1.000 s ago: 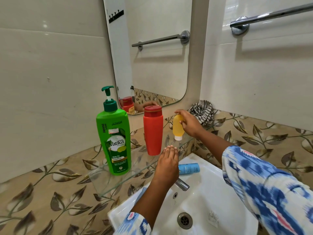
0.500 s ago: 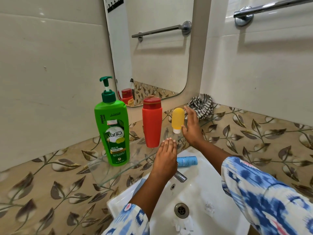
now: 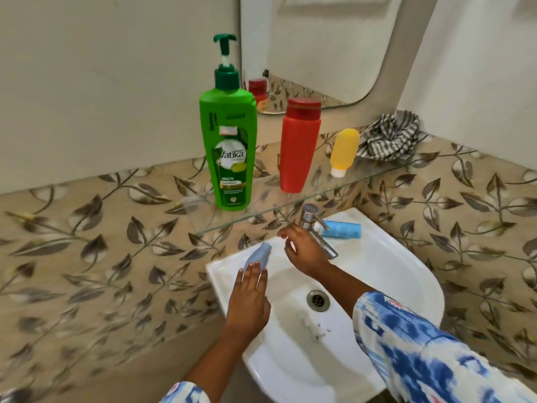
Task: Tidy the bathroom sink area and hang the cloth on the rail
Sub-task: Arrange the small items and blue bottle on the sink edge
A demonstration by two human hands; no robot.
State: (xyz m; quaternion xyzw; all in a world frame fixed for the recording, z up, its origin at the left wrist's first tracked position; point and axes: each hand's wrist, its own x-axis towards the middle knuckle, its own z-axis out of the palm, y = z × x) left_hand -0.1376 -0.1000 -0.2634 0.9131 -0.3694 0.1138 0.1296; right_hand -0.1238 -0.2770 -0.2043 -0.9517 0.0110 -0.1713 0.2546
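Note:
A checked cloth [image 3: 389, 138] lies crumpled at the right end of the glass shelf [image 3: 377, 177], in the corner. On the shelf stand a green pump bottle [image 3: 229, 152], a red bottle [image 3: 299, 146] and a small yellow bottle [image 3: 344, 151], cap down. A grey-blue tube [image 3: 258, 255] lies on the sink's left rim. My left hand [image 3: 250, 298] is flat, its fingertips resting on the tube's near end. My right hand [image 3: 302, 250] hovers open beside the tap [image 3: 315, 228], holding nothing. The rail is out of view.
The white sink [image 3: 392, 274] has a drain [image 3: 318, 299] at its middle. A blue tube [image 3: 344, 229] lies on the back rim behind the tap. A mirror [image 3: 319, 39] hangs above the shelf. Leaf-patterned tiles cover the wall around the sink.
My right hand let go of the yellow bottle, now standing on the shelf, and dropped to the tap. My left hand moved left onto the grey-blue tube. The view tilted down, losing the rail.

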